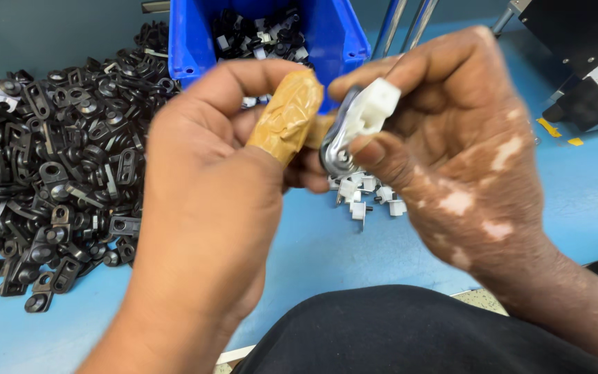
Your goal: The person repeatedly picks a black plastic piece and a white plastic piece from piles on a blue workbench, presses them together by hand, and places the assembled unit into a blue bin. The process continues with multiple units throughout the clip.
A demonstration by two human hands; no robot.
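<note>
A blue tabletop (327, 242) carries the work. On its left lies a big heap of black plastic clips (57, 166), piled loose. At the far edge stands a blue bin (340, 34) with more black and white pieces inside. A small scatter of white clips (368, 197) lies on the tabletop below the hands. At the upper right sits a black and grey machine (583, 62) with a green button, and two metal rods (403, 24) rise behind the bin. A dark cloth over the person's lap fills the bottom of the view.

The part in hand is a white plastic clip (376, 109) joined to a curved strip of shiny metal (337, 149) with a round end. It is held up in the air between the two hands, in front of the bin.

The right hand (465, 159) has its fingers closed on the white plastic clip, thumb below and forefinger above. The left hand (209, 201) is curled close beside it, its thumb wrapped in a tan rubber cover (286, 114) whose tip lies just by the metal strip; whether it presses on it cannot be told through the blur.
</note>
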